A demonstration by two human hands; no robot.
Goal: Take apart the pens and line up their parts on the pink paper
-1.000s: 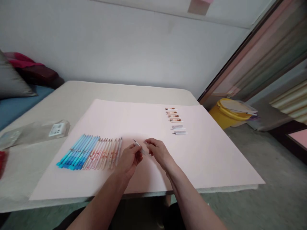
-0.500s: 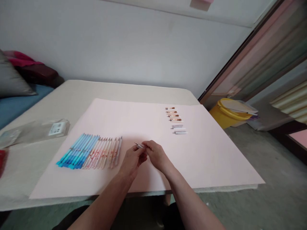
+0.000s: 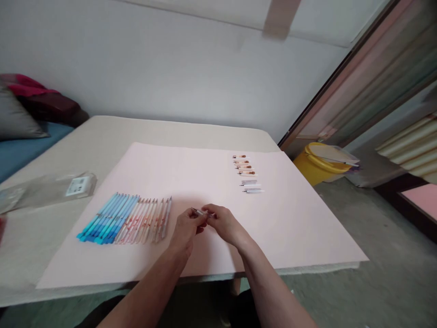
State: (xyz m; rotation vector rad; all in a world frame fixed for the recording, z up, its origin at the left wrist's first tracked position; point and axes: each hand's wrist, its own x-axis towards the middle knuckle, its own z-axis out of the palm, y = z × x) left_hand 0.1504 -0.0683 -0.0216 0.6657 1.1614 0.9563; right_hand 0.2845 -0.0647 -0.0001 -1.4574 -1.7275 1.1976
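Close together over the pink sheet, my left hand [image 3: 185, 228] and my right hand [image 3: 225, 222] are both closed on a slim, pale pen [image 3: 200, 212]. Its dark tip shows by the left fingers; the rest is largely covered by my fingertips. To the left of my hands lies a row of blue pens [image 3: 111, 216], joined by a row of pale pens with reddish patterns [image 3: 145, 221]. Beyond my right hand, several brown-and-cream pen pieces [image 3: 245, 167] and two pale grey pieces [image 3: 251, 191] lie with thin white refills beside them.
The pink sheet [image 3: 191, 171] covers much of the pale table [image 3: 164, 127]. A clear plastic bag with a white label [image 3: 51, 191] lies at the left. On the floor at the right stands a yellow bucket [image 3: 307, 171]. A wall [image 3: 170, 68] rises behind the table.
The pen now sits lower between my fingers, with less of its dark tip sticking out. My hands remain nearly in place. The camera view has shifted slightly.
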